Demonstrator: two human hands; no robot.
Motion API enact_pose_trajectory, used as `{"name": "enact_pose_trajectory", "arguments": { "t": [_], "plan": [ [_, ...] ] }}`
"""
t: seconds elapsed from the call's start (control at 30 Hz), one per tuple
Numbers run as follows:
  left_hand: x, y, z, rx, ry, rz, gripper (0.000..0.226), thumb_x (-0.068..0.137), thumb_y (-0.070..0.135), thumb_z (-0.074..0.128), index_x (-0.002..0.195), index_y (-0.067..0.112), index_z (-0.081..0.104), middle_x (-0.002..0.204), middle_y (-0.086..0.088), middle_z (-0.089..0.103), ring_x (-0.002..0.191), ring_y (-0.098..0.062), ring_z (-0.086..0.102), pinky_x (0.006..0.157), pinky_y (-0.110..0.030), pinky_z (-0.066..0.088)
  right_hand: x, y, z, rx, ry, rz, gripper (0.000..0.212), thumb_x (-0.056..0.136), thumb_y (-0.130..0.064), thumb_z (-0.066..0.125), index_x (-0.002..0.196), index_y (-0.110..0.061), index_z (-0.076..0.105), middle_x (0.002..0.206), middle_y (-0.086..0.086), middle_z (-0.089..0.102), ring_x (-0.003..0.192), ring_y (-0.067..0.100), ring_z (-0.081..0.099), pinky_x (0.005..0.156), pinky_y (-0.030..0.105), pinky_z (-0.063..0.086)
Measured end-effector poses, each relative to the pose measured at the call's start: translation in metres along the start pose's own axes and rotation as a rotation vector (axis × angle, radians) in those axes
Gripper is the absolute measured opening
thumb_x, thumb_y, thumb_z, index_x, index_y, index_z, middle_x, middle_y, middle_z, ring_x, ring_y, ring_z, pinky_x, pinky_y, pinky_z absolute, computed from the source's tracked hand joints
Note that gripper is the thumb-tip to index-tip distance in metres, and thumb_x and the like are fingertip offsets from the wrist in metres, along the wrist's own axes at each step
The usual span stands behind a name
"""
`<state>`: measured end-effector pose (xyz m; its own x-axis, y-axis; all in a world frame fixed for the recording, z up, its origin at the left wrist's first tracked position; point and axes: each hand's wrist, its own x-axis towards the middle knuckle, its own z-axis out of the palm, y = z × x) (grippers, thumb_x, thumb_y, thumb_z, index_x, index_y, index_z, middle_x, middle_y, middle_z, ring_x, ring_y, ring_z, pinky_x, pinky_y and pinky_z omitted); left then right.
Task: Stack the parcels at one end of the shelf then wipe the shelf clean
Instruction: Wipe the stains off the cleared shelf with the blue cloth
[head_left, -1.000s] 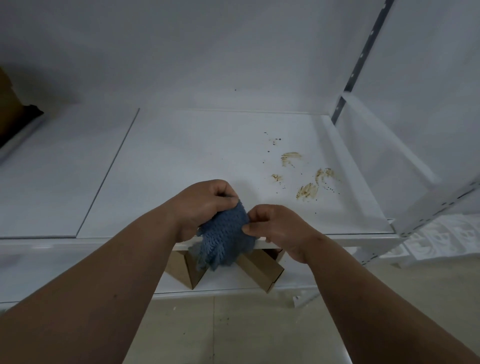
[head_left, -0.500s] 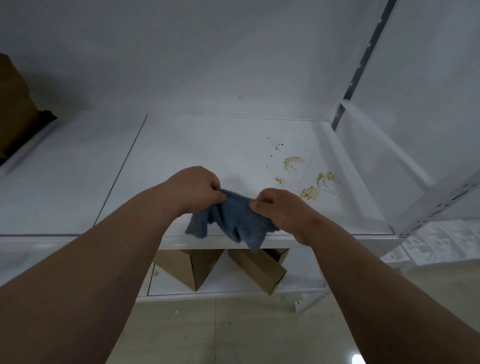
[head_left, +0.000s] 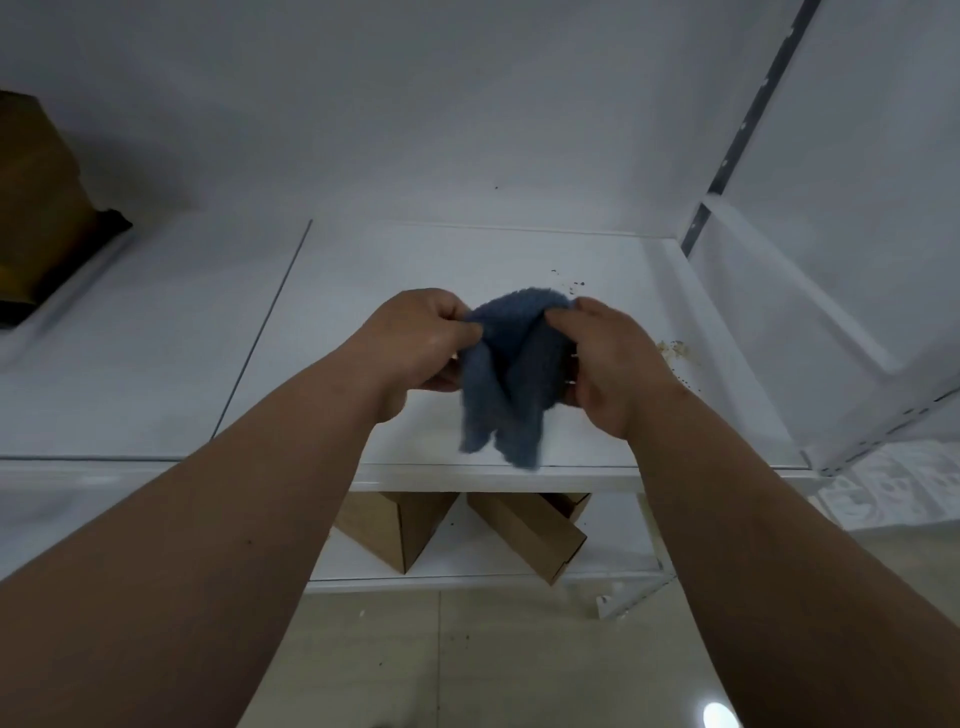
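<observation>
A blue cloth (head_left: 511, 364) hangs bunched between both hands above the white shelf (head_left: 363, 291). My left hand (head_left: 415, 343) pinches its left edge and my right hand (head_left: 610, 358) grips its right side. Brown smears and specks (head_left: 675, 351) soil the shelf just right of my right hand, which hides part of them. A brown parcel (head_left: 36, 197) stands at the shelf's far left end, on something dark.
Two cardboard boxes (head_left: 400, 525) (head_left: 535, 530) lie on the lower shelf under the front edge. A slotted metal upright (head_left: 727, 156) and a white side brace (head_left: 810, 291) close the right end. Tiled floor lies below.
Both hands have lifted the cloth forward from the shelf's front edge to over the shelf surface, and bunched it closer together. The view has tilted, showing more of the left parcel.
</observation>
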<state>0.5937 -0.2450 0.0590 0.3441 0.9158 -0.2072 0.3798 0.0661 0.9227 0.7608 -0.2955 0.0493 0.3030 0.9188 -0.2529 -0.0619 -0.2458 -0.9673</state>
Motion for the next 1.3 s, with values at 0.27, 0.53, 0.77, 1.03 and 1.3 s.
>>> {"name": "enact_pose_trajectory", "arguments": {
  "t": [0.27, 0.53, 0.77, 1.03, 1.3],
  "plan": [
    [0.015, -0.03, -0.005, 0.148, 0.015, -0.077, 0.016, 0.095, 0.021, 0.052, 0.106, 0.024, 0.063, 0.103, 0.004, 0.065, 0.089, -0.011, 0.065, 0.084, -0.036, 0.055, 0.032, 0.054, 0.009, -0.699, 0.112, 0.093, 0.07, 0.089, -0.04, 0.06, 0.148, -0.019, 0.029, 0.145, 0.012, 0.04, 0.127, 0.034, 0.046, 0.101, 0.047, 0.046],
    [0.032, -0.082, -0.009, 0.431, 0.073, -0.116, 0.024, 0.096, 0.021, 0.049, 0.116, 0.02, 0.062, 0.116, 0.001, 0.062, 0.104, -0.016, 0.059, 0.092, -0.034, 0.049, 0.036, 0.116, 0.072, -1.201, -0.051, -0.086, 0.066, 0.093, -0.028, 0.056, 0.15, -0.034, 0.024, 0.161, 0.004, 0.008, 0.143, 0.033, 0.013, 0.111, 0.054, 0.03],
    [0.049, -0.094, -0.009, 0.521, 0.124, -0.124, 0.029, 0.096, 0.018, 0.046, 0.121, 0.019, 0.061, 0.126, -0.002, 0.06, 0.111, -0.018, 0.054, 0.09, -0.027, 0.042, 0.028, 0.139, 0.081, -1.164, -0.212, -0.482, 0.041, 0.089, -0.022, 0.059, 0.129, -0.028, 0.054, 0.14, -0.001, 0.042, 0.13, 0.024, 0.036, 0.103, 0.051, 0.041],
    [0.057, -0.094, 0.003, 0.517, 0.052, -0.115, 0.03, 0.098, 0.02, 0.044, 0.123, 0.02, 0.06, 0.127, -0.001, 0.057, 0.112, -0.018, 0.054, 0.088, -0.027, 0.043, 0.066, 0.13, 0.008, -1.119, 0.144, -0.231, 0.033, 0.086, -0.021, 0.045, 0.113, -0.012, 0.062, 0.12, 0.005, 0.053, 0.109, 0.024, 0.051, 0.09, 0.036, 0.047],
    [0.066, -0.09, 0.016, 0.573, 0.054, -0.102, 0.032, 0.097, 0.017, 0.042, 0.123, 0.02, 0.06, 0.13, -0.001, 0.058, 0.115, -0.018, 0.053, 0.088, -0.025, 0.041, 0.022, 0.137, 0.078, -1.066, -0.151, -0.598, 0.034, 0.09, -0.025, 0.055, 0.122, -0.016, 0.06, 0.112, 0.002, 0.061, 0.104, 0.02, 0.053, 0.094, 0.035, 0.047]
  ]
}}
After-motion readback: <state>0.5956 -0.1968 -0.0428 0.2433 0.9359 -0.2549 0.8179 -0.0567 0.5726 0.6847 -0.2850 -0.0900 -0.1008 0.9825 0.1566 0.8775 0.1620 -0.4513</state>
